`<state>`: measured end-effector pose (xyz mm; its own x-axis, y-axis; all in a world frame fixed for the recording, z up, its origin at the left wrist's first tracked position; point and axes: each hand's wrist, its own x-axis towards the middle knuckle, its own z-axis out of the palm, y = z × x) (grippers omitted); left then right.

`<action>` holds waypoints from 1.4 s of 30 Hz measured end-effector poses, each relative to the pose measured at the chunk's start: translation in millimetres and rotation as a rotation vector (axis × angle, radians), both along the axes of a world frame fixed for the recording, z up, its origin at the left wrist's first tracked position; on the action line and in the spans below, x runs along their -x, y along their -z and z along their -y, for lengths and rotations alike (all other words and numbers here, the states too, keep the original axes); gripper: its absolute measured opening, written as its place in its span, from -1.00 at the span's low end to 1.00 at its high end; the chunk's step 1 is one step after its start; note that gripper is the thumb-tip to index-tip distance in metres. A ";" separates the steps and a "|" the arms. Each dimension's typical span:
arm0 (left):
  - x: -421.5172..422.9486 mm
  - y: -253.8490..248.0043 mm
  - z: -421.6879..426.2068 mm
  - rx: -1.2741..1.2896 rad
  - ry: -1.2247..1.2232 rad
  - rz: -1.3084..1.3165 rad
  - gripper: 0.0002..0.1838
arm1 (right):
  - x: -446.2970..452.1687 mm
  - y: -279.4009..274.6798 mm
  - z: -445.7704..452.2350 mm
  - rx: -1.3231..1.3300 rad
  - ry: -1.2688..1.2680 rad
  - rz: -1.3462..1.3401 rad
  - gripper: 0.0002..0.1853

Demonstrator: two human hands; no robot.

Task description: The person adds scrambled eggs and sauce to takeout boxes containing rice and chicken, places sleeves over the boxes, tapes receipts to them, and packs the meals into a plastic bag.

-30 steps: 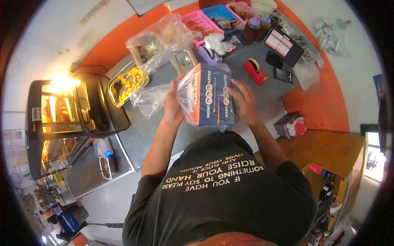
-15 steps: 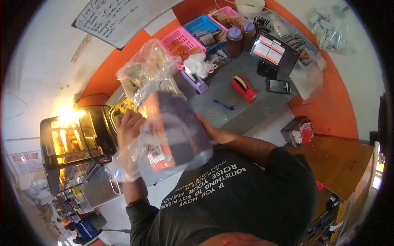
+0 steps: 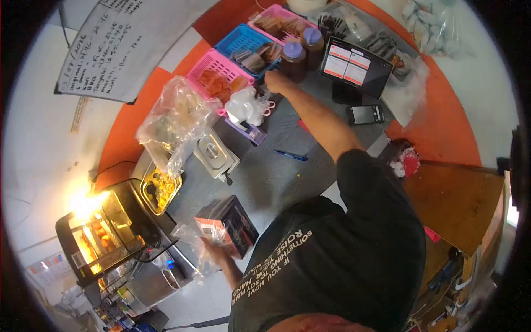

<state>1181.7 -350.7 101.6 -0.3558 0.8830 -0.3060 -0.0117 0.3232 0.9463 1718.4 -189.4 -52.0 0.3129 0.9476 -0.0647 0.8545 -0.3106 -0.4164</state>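
Note:
My left hand [image 3: 217, 252] is closed on a black and orange box [image 3: 235, 224] in a clear plastic bag [image 3: 202, 265], low by the front of the counter. My right arm stretches across the counter. Its hand [image 3: 278, 83] is at the near edge of the blue basket [image 3: 224, 41], close to the dark packets [image 3: 257, 58] inside and beside a lidded brown jar [image 3: 293, 61]. The fingertips point away, and their grip is hidden. Under my right forearm shows a bit of the red tape dispenser [image 3: 303, 126].
Two pink baskets [image 3: 206, 69] flank the blue one. A purple tape dispenser [image 3: 251, 133], blue pen [image 3: 290, 155], phone [image 3: 366, 114] and tablet [image 3: 354, 66] stand on the grey counter. Metal containers [image 3: 213, 155], a tray of yellow food [image 3: 160, 191] and a lit warmer [image 3: 102, 232] are left.
The bagged box has gone from both hands to my left hand alone, lowered toward the counter's front. My right hand has let go and reached up to the blue basket.

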 end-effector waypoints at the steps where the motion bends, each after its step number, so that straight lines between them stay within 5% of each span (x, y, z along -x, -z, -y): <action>1: 21.2 32.3 4.4 0.007 0.077 -0.204 -0.39 | 3.7 -0.6 -5.2 0.053 0.075 -0.004 -0.75; 6: 22.2 92.5 19.9 0.073 0.215 -0.633 -0.35 | 21.2 -5.6 -10.6 0.087 0.313 -0.076 -0.72; 12: 29.0 117.3 19.6 0.187 0.297 -0.514 -0.24 | 25.9 -32.6 -2.2 0.095 0.331 0.013 -0.75; 15: 6.1 102.9 18.4 0.156 0.349 -0.509 -0.24 | 29.6 -42.9 14.2 -0.044 0.458 -0.064 -0.77; 21: 1.9 90.2 16.9 0.116 0.465 -0.533 -0.25 | 49.2 -61.3 62.3 -0.812 0.298 -0.221 -0.80; 23: 5.4 94.0 13.0 0.081 0.529 -0.530 -0.25 | 50.6 -76.4 90.7 -0.906 0.312 0.121 -0.81; 26: 14.5 101.7 14.8 0.140 0.511 -0.500 -0.26 | 48.6 -83.7 138.4 -0.559 0.589 0.349 -0.71; 30: -4.9 84.4 17.8 0.116 0.547 -0.518 -0.29 | 29.8 -50.3 175.7 -0.114 0.642 0.423 -0.62; 40: 17.0 104.6 14.0 0.088 0.612 -0.560 -0.36 | 8.8 -43.2 180.5 -0.063 0.640 0.370 -0.61; 42: 19.4 92.1 14.6 0.123 0.613 -0.440 -0.39 | 19.8 -55.5 173.5 -0.309 0.740 0.428 -0.73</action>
<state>1162.3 -365.3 9.5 0.0747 0.9306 -0.3584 0.5738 0.2539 0.7786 1698.6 -362.9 3.5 0.7872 0.4508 0.4207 0.5819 -0.7688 -0.2650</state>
